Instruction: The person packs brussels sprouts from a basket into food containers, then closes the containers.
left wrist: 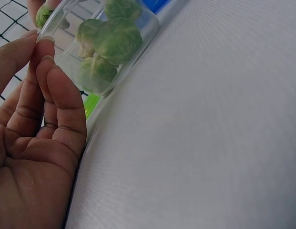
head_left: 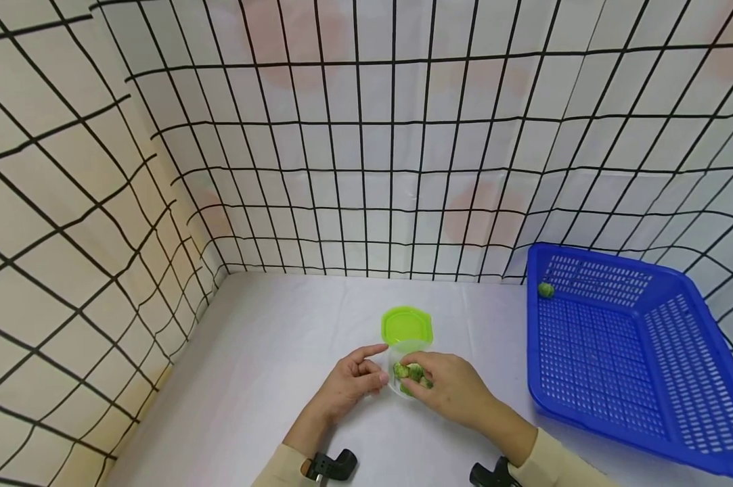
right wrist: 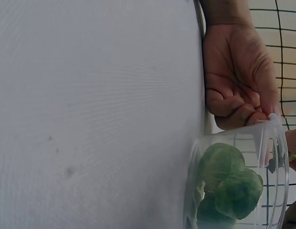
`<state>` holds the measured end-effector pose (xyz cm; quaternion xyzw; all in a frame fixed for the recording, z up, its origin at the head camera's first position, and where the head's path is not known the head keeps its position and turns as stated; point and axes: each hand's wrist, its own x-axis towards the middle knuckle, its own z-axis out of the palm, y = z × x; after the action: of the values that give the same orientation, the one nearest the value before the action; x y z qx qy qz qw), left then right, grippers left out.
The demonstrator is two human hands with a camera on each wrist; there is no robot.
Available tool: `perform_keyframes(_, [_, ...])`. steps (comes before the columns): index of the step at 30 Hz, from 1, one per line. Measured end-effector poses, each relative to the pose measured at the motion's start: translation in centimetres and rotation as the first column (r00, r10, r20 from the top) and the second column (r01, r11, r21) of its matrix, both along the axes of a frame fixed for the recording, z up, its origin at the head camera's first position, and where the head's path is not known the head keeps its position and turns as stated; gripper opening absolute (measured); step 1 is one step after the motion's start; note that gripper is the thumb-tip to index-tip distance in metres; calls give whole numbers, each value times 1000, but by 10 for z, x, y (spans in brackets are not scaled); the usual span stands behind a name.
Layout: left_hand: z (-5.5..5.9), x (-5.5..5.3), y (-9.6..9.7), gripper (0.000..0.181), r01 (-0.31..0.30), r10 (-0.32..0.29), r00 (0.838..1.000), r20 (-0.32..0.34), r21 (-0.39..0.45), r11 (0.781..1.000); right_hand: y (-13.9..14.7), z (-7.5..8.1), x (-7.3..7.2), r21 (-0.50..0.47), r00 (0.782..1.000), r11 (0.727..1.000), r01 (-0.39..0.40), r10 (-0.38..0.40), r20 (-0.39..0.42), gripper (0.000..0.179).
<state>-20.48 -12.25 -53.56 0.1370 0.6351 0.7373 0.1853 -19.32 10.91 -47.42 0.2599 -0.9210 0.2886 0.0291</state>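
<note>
A clear plastic tub (right wrist: 250, 143) with several Brussels sprouts (left wrist: 118, 40) inside stands on the white tabletop. My left hand (head_left: 349, 382) is at its left side, with thumb and fingertips pinching the rim in the left wrist view. Over the mouth of the tub, my right hand (head_left: 457, 391) pinches a Brussels sprout (left wrist: 44, 16) between thumb and fingers. That sprout is just at rim height, above the ones lying inside. Directly behind the tub lies a bright green lid (head_left: 406, 325).
To the right stands a large blue plastic basket (head_left: 597, 358), one Brussels sprout (head_left: 545, 290) in its far left corner. A black wire grid (head_left: 360, 169) rises along the back and left of the white table (head_left: 269, 318). Dark wrist mounts (head_left: 336, 465) sit at both cuffs.
</note>
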Motion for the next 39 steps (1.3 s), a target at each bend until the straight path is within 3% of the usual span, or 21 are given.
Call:
perform_keyframes(10, [3,0,1,62,-23,24,999,24,-47,999,-4,-7,1,-20,997,1000,18,-20,-72,24])
perform_keyframes(14, [3,-1,0,62,-28,28,999,16,-52,998,-3,-7,0,-39,998,999,32,-34,-60,24])
perform_keyframes(17, [3,-1,1,61,-30,30,1000,4,-54,998,-2,-4,1,-74,999,997,32,-33,-7,26])
perform_keyframes(22, [4,0,1,62,-25,26,1000,11,-37,999,6,5,1,-179,997,984,18,-5,77,28])
perform_keyframes(39, [2,0,1,62,-7,7,1000,24,-4,1000,59,57,0,-266,983,951,156,-175,-49,24])
